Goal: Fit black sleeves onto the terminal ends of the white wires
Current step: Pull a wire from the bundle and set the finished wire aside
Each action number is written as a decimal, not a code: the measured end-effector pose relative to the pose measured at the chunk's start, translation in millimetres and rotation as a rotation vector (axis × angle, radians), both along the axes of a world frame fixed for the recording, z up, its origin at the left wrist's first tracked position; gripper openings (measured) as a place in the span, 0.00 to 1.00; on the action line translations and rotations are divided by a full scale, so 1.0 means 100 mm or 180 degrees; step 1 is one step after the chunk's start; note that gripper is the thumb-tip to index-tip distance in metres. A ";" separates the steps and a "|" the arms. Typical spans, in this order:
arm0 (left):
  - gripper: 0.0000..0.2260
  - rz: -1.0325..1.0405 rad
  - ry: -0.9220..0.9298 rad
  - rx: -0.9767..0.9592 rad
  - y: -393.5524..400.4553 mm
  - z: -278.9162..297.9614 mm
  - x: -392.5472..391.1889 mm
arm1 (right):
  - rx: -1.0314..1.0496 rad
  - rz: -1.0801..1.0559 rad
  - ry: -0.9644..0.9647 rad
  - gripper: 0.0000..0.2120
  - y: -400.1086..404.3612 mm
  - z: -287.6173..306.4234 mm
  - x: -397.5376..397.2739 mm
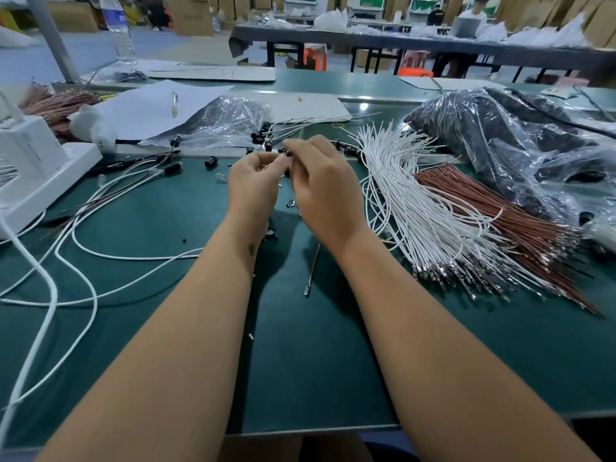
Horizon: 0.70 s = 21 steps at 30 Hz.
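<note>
Left hand (255, 181) pinching thin white wire (270, 165), right hand (321, 185) curled beside, grip unclear.

White wires (416, 208) fanned in a bundle right; black sleeves (210, 161) scattered beyond

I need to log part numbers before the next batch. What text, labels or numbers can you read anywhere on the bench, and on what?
None can be read.
Water bottle: its label is too blurred to read.
White box: faint marks on its side, too small to read.
Paper sheets: no writing shows.
Plastic bags: no print shows.
Cardboard boxes at the back: any print is too blurred.
</note>
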State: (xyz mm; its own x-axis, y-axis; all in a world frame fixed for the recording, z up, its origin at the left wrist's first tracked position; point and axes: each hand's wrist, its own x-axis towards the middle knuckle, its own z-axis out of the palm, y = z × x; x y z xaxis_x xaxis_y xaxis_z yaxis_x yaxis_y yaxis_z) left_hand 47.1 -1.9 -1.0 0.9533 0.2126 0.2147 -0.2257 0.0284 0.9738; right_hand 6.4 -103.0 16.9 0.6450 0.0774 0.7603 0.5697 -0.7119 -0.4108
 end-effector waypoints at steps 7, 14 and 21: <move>0.05 0.0005 0.0102 0.0322 -0.01 0.00 0.00 | 0.2319 -0.0336 0.1475 0.18 -0.37 -0.01 0.22; 0.02 -0.0296 0.0115 0.0628 -0.03 0.02 -0.03 | 0.2639 -0.0139 0.1284 0.14 -0.42 -0.05 0.25; 0.02 -0.0259 0.0093 0.0710 -0.05 0.03 -0.04 | 0.2813 -0.0096 0.1641 0.16 -0.39 -0.03 0.25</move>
State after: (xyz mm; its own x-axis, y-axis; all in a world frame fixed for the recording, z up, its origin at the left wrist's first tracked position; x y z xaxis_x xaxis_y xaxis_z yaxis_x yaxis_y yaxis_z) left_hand 43.0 -7.1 1.9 0.9718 0.0852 0.2199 -0.2031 -0.1712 0.9641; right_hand 31.0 -142.1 13.6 0.9021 -0.3979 0.1673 0.1621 -0.0468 -0.9857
